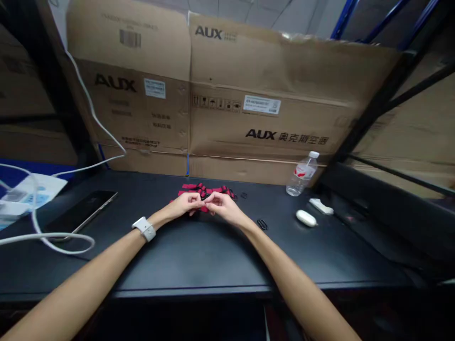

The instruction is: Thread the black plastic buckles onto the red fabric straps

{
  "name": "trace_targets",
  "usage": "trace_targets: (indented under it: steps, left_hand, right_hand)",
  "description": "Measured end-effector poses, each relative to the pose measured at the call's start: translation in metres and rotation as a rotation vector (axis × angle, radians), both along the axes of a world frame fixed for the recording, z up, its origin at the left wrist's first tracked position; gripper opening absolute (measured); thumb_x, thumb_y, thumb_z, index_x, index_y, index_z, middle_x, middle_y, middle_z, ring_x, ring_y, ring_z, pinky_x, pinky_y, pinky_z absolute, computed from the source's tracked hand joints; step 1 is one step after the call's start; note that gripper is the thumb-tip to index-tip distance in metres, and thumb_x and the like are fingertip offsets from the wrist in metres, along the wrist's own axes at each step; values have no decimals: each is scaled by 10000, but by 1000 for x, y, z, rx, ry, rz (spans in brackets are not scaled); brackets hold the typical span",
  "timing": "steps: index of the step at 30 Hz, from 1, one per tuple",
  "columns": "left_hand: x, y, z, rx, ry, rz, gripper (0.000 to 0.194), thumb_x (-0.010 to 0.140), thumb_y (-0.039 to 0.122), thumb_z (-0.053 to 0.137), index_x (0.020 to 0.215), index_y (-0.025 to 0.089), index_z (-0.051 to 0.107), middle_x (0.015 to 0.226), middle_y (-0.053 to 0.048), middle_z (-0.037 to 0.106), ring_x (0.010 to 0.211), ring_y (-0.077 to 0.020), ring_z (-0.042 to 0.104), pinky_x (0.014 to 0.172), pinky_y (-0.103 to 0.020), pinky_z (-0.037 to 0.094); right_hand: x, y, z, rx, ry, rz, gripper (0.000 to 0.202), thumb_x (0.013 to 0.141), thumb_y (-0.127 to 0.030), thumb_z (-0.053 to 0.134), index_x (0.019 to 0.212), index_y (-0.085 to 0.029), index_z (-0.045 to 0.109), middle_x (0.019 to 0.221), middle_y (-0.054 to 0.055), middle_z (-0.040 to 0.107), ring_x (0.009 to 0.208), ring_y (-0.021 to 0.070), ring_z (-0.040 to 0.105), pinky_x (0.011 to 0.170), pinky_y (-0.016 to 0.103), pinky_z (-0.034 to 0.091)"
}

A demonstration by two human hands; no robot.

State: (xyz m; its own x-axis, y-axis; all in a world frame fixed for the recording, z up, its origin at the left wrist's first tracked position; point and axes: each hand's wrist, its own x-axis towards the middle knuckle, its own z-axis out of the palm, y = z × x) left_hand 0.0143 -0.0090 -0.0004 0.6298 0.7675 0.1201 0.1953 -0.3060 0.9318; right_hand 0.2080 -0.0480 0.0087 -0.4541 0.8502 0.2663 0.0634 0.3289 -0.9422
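The work looks partway: the left hand (188,202) and right hand (224,207) meet, fingertips drawn together, whatever they grip too small to tell, over red straps (189,186) bunched on the table (199,258), while black clips (262,224) lie apart, seemingly unused.

Left of the clear, white-capped bottle (302,175) my straps (191,186) show red with black, my watch (144,229) white; behind it the cardboard (223,135) is brown with black lettering (261,135), and beneath it my table (199,255) is black.
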Motion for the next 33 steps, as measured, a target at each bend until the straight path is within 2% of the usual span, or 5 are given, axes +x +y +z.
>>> trace_targets:
  steps: [9, 15, 18, 25, 33]
  left_hand:
    - [1, 0, -6, 46, 63, -25, 380, 768, 495, 626, 679, 178, 436, 590, 59, 482, 485, -79, 410, 459, -196, 297]
    - [2, -1, 2, 71, 36, 24, 382, 775, 525, 595, 715, 170, 467, 580, 64, 434, 504, -86, 390, 479, -203, 278]
    - [4, -3, 5, 54, 1, 4, 422, 796, 567, 546, 690, 168, 459, 562, 65, 393, 493, -80, 344, 471, -204, 238]
    - [4, -5, 7, 0, -154, 103, 319, 826, 499, 548, 870, 207, 428, 578, 82, 416, 506, -89, 374, 471, -184, 250]
    - [5, -6, 12, 49, -12, 67, 324, 827, 479, 509, 732, 170, 530, 649, 41, 439, 593, -111, 394, 547, -218, 319]
  right_hand:
    - [-5, -5, -1, 101, -62, 12, 184, 839, -317, 584, 940, -192, 495, 764, -17, 562, 639, 104, 530, 610, 233, 439]
    - [-4, -8, 2, 452, -300, -119, 372, 762, -298, 702, 1089, -196, 559, 1033, 48, 565, 834, 148, 549, 790, 296, 452]
    - [-2, -8, 5, 542, -328, -161, 368, 764, -312, 711, 1086, -188, 584, 1020, 52, 589, 915, 169, 555, 858, 304, 433]
    - [5, 0, 5, 528, -321, -296, 371, 753, -359, 717, 1072, -190, 634, 990, 48, 645, 887, 168, 592, 824, 288, 441]
    - [5, 0, 4, 529, -301, -316, 370, 741, -358, 728, 1060, -186, 654, 980, 47, 661, 886, 165, 608, 826, 279, 450]
